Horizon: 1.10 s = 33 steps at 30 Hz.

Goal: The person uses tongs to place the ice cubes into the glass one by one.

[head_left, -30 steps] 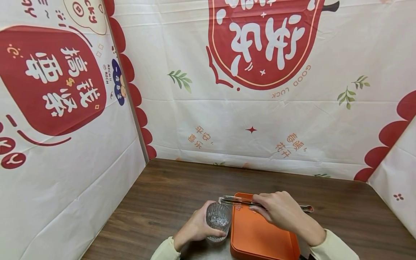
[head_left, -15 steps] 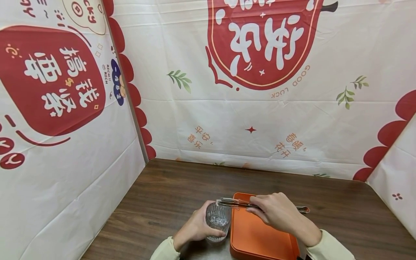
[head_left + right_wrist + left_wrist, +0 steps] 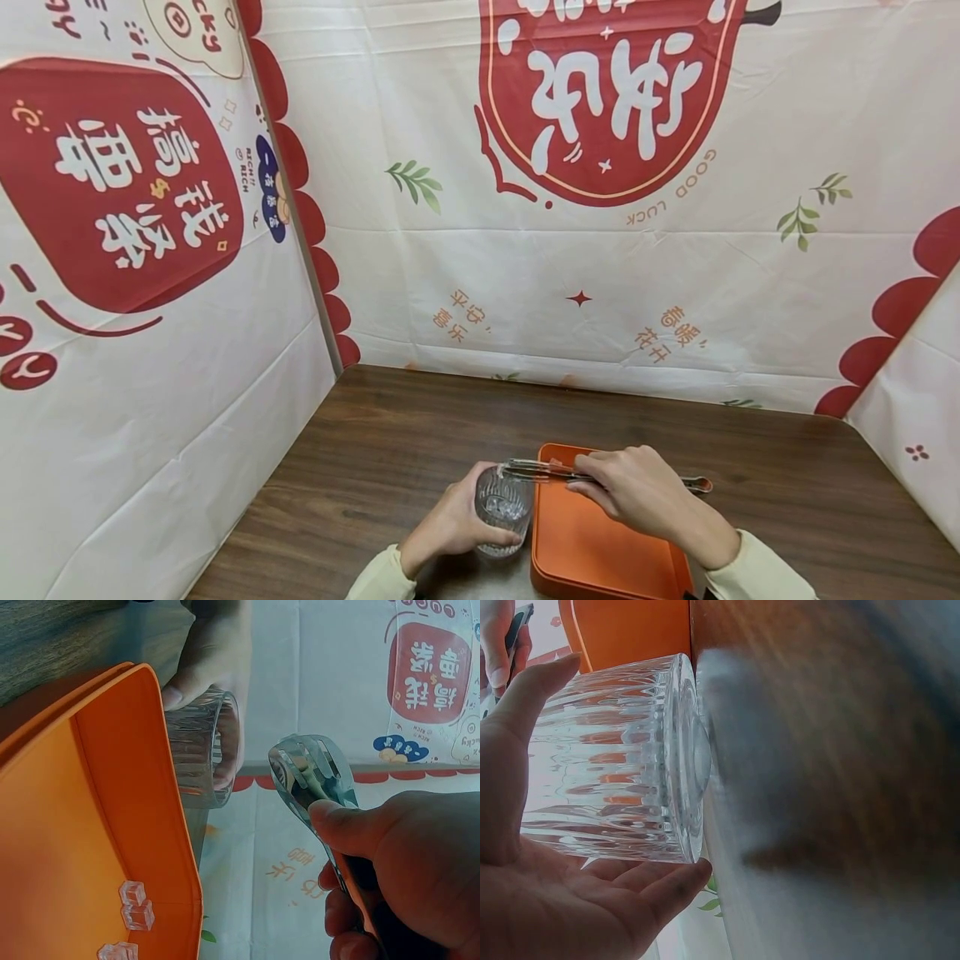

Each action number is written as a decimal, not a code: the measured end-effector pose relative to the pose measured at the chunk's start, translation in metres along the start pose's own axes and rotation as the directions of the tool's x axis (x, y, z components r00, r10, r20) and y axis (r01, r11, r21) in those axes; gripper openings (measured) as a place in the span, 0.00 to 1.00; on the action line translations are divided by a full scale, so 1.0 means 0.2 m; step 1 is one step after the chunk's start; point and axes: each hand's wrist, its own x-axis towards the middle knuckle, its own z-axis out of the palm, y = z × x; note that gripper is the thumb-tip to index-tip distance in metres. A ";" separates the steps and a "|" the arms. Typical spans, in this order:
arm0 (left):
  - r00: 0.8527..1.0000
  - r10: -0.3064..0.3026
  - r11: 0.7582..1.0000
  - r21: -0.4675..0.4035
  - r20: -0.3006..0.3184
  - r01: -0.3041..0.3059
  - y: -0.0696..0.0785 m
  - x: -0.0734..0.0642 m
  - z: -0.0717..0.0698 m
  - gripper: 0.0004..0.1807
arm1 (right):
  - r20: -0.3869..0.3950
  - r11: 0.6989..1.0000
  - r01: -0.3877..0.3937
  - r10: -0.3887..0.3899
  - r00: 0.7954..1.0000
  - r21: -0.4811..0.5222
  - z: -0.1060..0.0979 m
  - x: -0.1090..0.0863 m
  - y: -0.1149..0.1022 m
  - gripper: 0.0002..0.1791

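Note:
My left hand (image 3: 454, 517) grips a clear ribbed glass (image 3: 491, 543), thumb on the near side and fingers around the far side. Clear pieces show inside it in the head view. In the left wrist view the glass base (image 3: 686, 757) is right at the table. My right hand (image 3: 645, 487) holds metal tongs (image 3: 540, 472) with dark grips, their slotted tips (image 3: 311, 771) over the glass rim. A small clear piece shows at the tips in the head view; I cannot tell whether they pinch it.
Right of the glass stands an orange rectangular tray (image 3: 600, 546), close beside it. Several clear cubes (image 3: 137, 915) lie along its far side. The brown wooden table (image 3: 360, 467) reaches back to printed white cloth walls (image 3: 465, 267).
My right hand has shifted slightly left, bringing the tongs' tips further over the glass rim. My left hand and the glass stay in place.

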 end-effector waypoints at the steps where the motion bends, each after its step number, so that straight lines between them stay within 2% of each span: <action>1: 1.000 -0.001 1.000 0.002 -0.001 0.001 0.00 0.00 0.00 0.47 | 0.002 1.000 -0.002 0.002 1.000 0.001 0.00 0.00 0.00 0.18; 8: 1.000 -0.005 1.000 0.008 -0.002 0.005 0.00 0.00 0.00 0.48 | 0.024 1.000 -0.028 0.028 0.999 0.006 0.01 -0.01 0.00 0.19; 14: 1.000 -0.004 1.000 0.010 -0.004 0.004 0.00 0.00 0.00 0.49 | 0.051 0.998 -0.050 0.049 0.998 0.025 0.00 -0.02 0.00 0.15; 19: 1.000 -0.005 1.000 0.018 -0.002 0.005 0.00 0.00 0.00 0.49 | 0.106 0.995 -0.091 0.087 0.991 0.029 -0.01 -0.03 0.00 0.11; 23: 1.000 -0.005 1.000 0.021 -0.002 0.005 0.00 0.00 0.00 0.49 | 0.144 0.991 -0.134 0.128 0.981 0.030 -0.02 -0.05 0.01 0.14; 30: 1.000 0.002 1.000 0.011 -0.004 -0.002 0.00 0.00 0.01 0.48 | 0.079 0.992 -0.127 0.129 0.989 -0.029 -0.03 -0.10 0.06 0.16; 33: 1.000 0.002 1.000 0.010 -0.008 -0.002 0.00 0.00 0.01 0.48 | 0.078 0.989 -0.135 0.139 0.987 -0.059 -0.05 -0.12 0.07 0.19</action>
